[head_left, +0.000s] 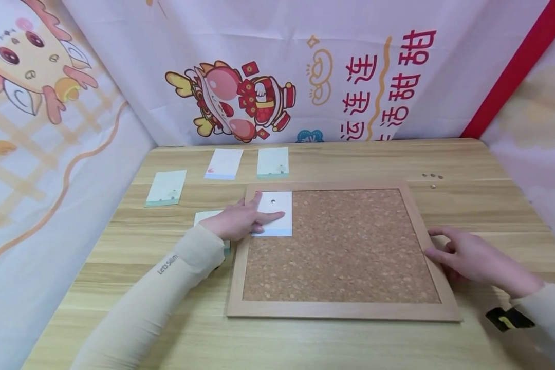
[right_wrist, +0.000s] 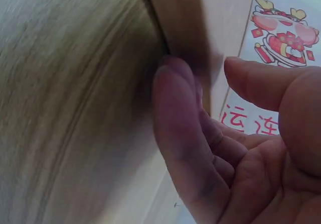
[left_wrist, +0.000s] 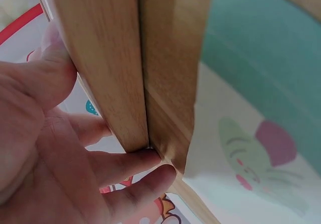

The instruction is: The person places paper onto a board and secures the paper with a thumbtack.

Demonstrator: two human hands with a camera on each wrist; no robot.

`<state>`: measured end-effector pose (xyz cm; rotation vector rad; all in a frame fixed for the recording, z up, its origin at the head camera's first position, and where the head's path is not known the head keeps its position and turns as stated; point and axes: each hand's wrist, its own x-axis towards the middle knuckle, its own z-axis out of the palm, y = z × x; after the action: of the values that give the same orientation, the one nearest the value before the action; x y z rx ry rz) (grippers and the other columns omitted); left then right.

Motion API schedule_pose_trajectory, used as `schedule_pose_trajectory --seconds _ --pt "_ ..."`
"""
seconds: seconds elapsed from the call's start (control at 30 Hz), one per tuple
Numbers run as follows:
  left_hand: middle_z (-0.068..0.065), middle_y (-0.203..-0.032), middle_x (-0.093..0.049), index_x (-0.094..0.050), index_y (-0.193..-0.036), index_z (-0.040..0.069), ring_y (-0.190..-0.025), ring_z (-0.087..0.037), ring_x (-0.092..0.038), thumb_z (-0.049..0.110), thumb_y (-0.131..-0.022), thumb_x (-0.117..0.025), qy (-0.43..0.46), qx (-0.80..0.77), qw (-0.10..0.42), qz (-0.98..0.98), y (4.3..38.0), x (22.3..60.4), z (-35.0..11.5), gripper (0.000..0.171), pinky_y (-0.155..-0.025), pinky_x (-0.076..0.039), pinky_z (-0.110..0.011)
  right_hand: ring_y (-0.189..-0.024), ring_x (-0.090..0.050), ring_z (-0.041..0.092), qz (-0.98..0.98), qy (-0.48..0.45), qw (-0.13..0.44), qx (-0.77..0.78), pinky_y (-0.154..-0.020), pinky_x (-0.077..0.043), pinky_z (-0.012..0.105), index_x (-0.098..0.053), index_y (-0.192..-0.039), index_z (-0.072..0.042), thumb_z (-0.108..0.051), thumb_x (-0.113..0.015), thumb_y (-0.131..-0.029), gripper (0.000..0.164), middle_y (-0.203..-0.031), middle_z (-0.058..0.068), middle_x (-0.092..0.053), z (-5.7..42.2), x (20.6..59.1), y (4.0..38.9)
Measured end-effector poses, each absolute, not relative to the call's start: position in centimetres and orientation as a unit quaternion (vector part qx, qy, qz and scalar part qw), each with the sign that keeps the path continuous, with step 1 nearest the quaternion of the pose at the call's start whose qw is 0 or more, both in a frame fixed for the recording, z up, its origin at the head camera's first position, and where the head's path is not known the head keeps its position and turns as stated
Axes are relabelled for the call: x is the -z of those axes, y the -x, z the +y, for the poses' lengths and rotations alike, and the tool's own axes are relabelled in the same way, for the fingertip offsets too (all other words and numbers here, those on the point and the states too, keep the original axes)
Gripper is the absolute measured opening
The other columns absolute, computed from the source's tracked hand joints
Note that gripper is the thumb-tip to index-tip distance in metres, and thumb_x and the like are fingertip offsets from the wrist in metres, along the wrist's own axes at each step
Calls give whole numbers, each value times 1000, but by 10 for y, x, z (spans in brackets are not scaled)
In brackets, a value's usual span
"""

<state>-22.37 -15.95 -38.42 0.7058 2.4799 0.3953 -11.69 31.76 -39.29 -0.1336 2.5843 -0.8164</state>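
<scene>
A cork board in a pale wooden frame lies on the table. Over its upper left corner is a white card with a blue lower edge and a small silver thumbtack on it. My left hand reaches over the frame's left side, two spread fingers touching the card. The left wrist view shows other fingers against the frame's side. At the right side, my right hand grips the frame edge, thumb near the top and fingers curled by its outer side.
Two cards lie behind the board, and a green-edged card lies farther left. Another card is partly hidden by my left hand. Several small tacks sit at the back right. A printed cloth hangs behind the table.
</scene>
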Motion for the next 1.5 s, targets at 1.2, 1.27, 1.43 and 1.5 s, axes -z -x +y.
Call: schedule_pose_trajectory --seconds 1.2,1.27,1.43,1.5 --pt "-18 -126 -61 -55 -138 0 -115 -35 -54 26 -83 -82 -202 -174 115 957 226 391 -296 66 -99 -40 -54 -54 -62 22 927 41 210 307 -49 -52 38 -32 -138 13 -18 -60 -100 57 -68 4 -63 315 395 115" --pt "-20 -129 -58 -55 -139 1 -117 -36 -52 31 -82 -82 -195 -167 118 959 226 396 -299 70 -100 -39 -56 -53 -62 22 928 46 206 308 -49 -52 38 -34 -138 14 -17 -60 -100 55 -67 4 -62 314 397 115" --pt "-22 -123 -54 -58 -133 3 -111 -38 -50 33 -80 -84 -161 -165 129 964 223 398 -296 66 -94 -41 -56 -53 -62 22 926 49 203 314 -49 -52 38 -35 -137 14 -15 -60 -100 54 -65 4 -62 312 399 116" --pt "-22 -121 -53 -60 -124 3 -107 -37 -49 32 -79 -85 -147 -170 137 965 223 397 -294 59 -92 -41 -54 -53 -62 22 927 51 202 313 -49 -52 38 -34 -138 14 -16 -60 -100 55 -66 4 -62 311 399 115"
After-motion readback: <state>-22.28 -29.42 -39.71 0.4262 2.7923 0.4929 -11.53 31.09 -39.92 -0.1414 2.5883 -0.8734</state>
